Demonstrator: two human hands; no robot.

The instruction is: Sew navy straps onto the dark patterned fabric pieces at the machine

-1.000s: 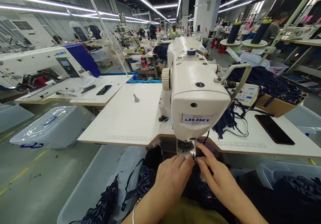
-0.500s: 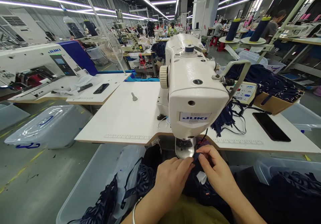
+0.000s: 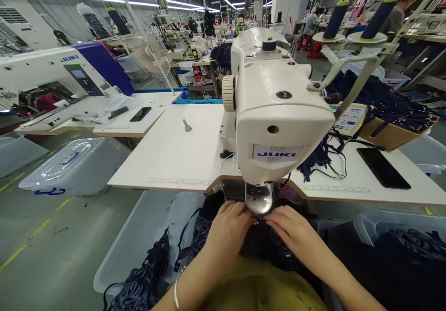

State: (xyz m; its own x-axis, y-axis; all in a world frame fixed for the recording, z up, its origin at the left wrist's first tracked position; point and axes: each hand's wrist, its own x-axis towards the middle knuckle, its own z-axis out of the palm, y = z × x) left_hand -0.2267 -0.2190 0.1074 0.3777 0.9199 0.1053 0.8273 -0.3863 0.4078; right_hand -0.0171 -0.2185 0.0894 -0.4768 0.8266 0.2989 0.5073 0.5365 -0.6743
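Note:
A white JUKI sewing machine stands in the middle, its shiny metal guard low at the front. To the left of the guard, my left hand is closed with its fingertips on a dark navy garment. My right hand grips the same garment on the other side, its fingers pressed together just below the guard. The garment hangs down toward my lap. The edge under the guard, and the needle, are hidden.
On the white table lie a small metal tool, a black phone and a heap of navy straps. Plastic bins with navy garments stand below on both sides. A cardboard box holds more dark fabric.
Both hands have moved up and forward, bringing the garment under the guard. They were pinching a navy piece together and now sit apart. A white tag has gone from sight.

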